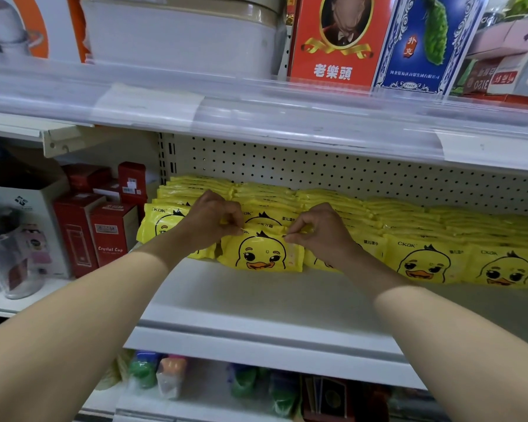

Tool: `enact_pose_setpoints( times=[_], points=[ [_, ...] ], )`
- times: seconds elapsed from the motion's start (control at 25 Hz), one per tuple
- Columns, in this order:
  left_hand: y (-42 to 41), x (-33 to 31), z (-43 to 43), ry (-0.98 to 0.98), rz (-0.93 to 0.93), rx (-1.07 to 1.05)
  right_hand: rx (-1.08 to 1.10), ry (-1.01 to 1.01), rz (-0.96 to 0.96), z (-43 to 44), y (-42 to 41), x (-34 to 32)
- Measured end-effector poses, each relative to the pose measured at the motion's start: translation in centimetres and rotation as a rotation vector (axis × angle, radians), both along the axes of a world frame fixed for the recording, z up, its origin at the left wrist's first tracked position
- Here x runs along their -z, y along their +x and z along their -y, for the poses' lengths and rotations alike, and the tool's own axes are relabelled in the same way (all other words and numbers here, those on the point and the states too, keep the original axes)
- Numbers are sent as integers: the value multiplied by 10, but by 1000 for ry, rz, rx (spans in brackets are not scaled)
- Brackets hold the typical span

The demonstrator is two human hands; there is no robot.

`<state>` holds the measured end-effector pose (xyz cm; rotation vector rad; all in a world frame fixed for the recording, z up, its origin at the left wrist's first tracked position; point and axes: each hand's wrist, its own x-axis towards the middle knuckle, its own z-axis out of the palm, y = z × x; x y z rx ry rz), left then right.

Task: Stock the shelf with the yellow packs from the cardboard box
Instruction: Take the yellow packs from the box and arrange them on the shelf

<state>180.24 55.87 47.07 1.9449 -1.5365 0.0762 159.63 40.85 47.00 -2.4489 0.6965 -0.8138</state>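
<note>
A yellow pack with a cartoon duck face (261,254) stands upright at the front of a row on the white shelf (256,303). My left hand (212,219) pinches its top left corner and my right hand (320,228) pinches its top right corner. Behind and to both sides, several rows of the same yellow packs (424,236) fill the shelf back to the pegboard wall. The cardboard box is out of view.
Red boxes (104,226) and a glass jar (9,254) stand on the neighbouring shelf at left. The shelf above (287,117) overhangs with a clear price rail, holding a red box and a blue box. Coloured goods sit on the lower shelf (226,385).
</note>
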Motion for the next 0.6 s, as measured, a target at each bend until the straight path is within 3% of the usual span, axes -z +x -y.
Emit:
enact_pose_setpoints(
  times=[0.12,0.24,0.4,0.6],
  points=[
    [3,-9,6,-145,130,-77,26,-45,52,4,5,-5],
    [8,-8,14,-129,251,-106,52,-139,62,6,9,-5],
    [7,7,13,-4,150,-3,47,-138,-11,1,4,5],
    [-6,-1,22,-27,63,-1,58,-78,-1,0,12,3]
  ],
)
